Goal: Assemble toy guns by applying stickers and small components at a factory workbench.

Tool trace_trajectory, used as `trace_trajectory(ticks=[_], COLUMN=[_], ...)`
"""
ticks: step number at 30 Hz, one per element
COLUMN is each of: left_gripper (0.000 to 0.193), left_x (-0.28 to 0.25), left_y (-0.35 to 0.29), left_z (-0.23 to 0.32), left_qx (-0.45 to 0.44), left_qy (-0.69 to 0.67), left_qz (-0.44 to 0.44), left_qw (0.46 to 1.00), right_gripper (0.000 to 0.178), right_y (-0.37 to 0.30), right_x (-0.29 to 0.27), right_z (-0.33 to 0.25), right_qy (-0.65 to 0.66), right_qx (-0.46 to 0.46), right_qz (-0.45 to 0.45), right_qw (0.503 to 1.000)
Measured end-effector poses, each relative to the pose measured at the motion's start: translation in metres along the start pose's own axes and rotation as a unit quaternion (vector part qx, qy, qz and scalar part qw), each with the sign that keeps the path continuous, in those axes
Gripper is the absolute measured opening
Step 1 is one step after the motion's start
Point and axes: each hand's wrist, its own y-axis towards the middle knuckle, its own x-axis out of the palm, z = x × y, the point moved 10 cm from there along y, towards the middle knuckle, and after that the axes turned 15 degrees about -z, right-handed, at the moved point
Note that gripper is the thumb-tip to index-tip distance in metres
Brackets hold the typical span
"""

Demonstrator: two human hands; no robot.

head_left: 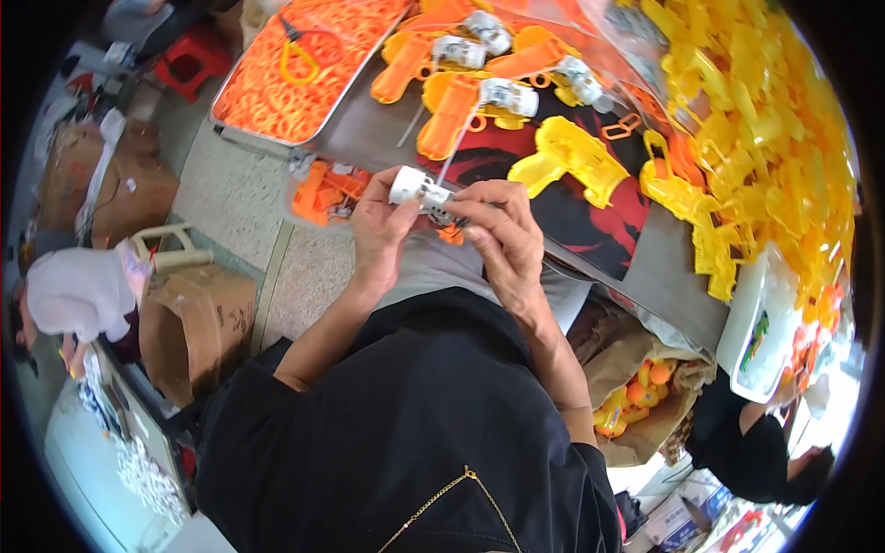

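Above my lap, my left hand (380,230) is closed around the wide end of a white plastic cylinder-shaped mechanism (406,186). The fingers of my right hand (509,241) are pinched at its narrower, greyish end; any small part between them is hidden. A thin grey rod shows just above the mechanism. On the dark red-and-black mat ahead lies a yellow toy-gun shell half (573,158). Farther off rest several orange-and-yellow toy-gun pieces (450,115), with white cylinders (509,97) attached or lying against them.
Far left on the table is a metal tray (218,109) of orange rings, with yellow-and-red-handled pliers (300,60). Yellow shells (737,111) pile up at right, beside a white tub (742,355). A bag (622,378) holds orange-and-yellow pieces. Cardboard boxes (198,318) and people are nearby.
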Motion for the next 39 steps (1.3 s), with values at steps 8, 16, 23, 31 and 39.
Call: trace_trajectory(ticks=[8,16,23,31,39], left_gripper=[0.054,0.053,0.046,0.031,0.032], left_x=[0.082,0.141,0.166,0.153,0.169], left_y=[0.049,0.134,0.161,0.150,0.150], left_z=[0.012,0.017,-0.034,-0.048,-0.045], left_qx=[0.038,0.229,0.185,0.061,0.043], left_qy=[0.022,0.667,0.785,0.387,0.402], left_qz=[-0.313,-0.218,-0.254,-0.248,-0.301], left_qw=[0.949,0.675,0.534,0.886,0.864], right_gripper=[0.007,0.022,0.011,0.017,0.012], right_y=[-0.015,-0.112,-0.069,-0.063,-0.060], right_x=[-0.066,-0.215,-0.210,-0.168,-0.167], right_z=[-0.022,-0.026,0.025,0.101,0.098], right_qy=[0.183,0.199,-0.066,-0.100,-0.111], right_qx=[-0.096,0.006,0.362,0.377,0.317], right_qz=[0.134,0.267,0.040,-0.010,0.028], right_qw=[0.969,0.943,0.929,0.921,0.942])
